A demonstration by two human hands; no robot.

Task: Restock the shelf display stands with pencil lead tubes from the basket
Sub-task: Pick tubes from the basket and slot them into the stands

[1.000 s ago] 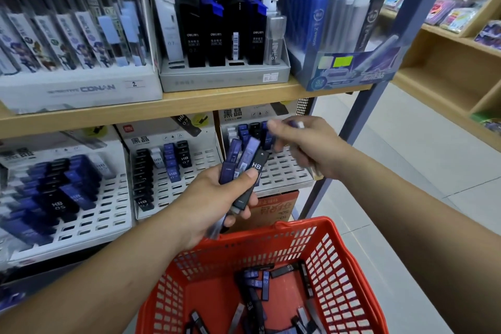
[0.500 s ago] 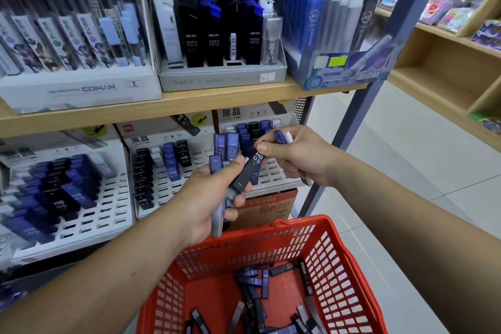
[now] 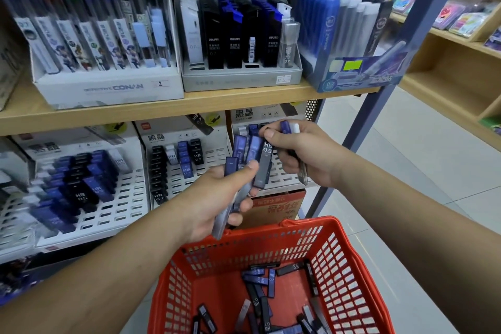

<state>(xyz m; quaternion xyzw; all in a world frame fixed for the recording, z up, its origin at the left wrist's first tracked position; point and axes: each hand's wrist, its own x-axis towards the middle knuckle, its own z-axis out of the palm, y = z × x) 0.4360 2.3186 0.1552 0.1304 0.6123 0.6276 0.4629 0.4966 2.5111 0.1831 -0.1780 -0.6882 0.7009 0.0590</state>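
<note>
My left hand is curled tight round a fan of pencil lead tubes; my right hand pinches the top of the dark HB 0.5 tube in that fan, with a couple more tubes tucked in its palm. Both hover before the slotted display stand on the lower shelf. Below them the red basket holds loose tubes, and pale tiled floor lies to the right

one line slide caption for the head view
Left hand fans lead tubes above a red basket; right hand pinches one.
</note>
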